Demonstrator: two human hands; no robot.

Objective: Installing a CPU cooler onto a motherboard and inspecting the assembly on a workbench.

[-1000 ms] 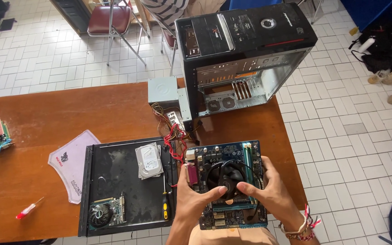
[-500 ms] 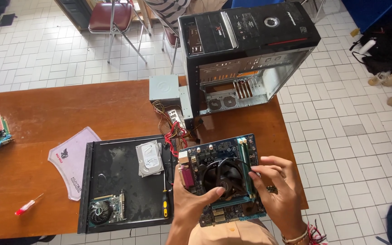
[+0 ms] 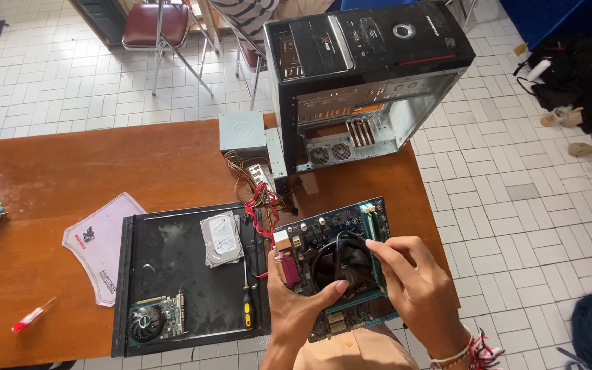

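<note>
Two hands hold one motherboard (image 3: 334, 264) above the counter (image 3: 104, 171) edge. The left hand (image 3: 299, 308) is clamped on its lower left side, thumb against the black fan (image 3: 340, 264). The right hand (image 3: 416, 288) pinches the fan's right rim, the board's long axis running upper right.

Green-blue motherboard (image 3: 337, 264) with round black cooler fan (image 3: 342, 264) at centre, held tilted between both grips; memory sticks (image 3: 371, 226) seated along the edge above the right grip (image 3: 416, 284).

White tiled floor (image 3: 529, 205), brown wooden table (image 3: 70, 164), perhaps two chairs (image 3: 159, 27).
</note>
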